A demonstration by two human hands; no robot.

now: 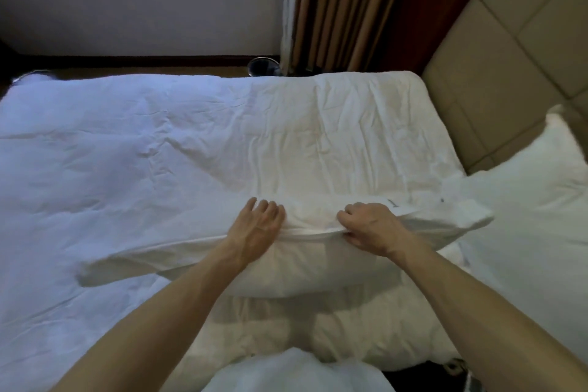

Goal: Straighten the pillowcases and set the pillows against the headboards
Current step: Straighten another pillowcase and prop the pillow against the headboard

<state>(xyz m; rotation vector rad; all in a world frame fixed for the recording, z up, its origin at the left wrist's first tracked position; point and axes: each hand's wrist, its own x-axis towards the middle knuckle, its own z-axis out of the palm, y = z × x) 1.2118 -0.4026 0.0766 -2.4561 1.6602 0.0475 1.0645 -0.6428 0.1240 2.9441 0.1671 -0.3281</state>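
Observation:
A white pillow (296, 267) in a white pillowcase is held a little above the white bed (159, 143), lying crosswise in front of me. My left hand (257, 226) rests on its upper edge with fingers tucked over the pillowcase hem. My right hand (369, 226) pinches the same hem a short way to the right. A small label (401, 205) shows near the pillow's right end. A second white pillow (537, 200) leans against the beige padded headboard (496, 79) at the right.
Brown curtains (346, 6) hang beyond the bed's far corner, with a round dark bin (264, 67) on the floor next to them. A pale wall with a dark skirting board runs along the far side. White cloth (296, 372) lies at the bottom edge.

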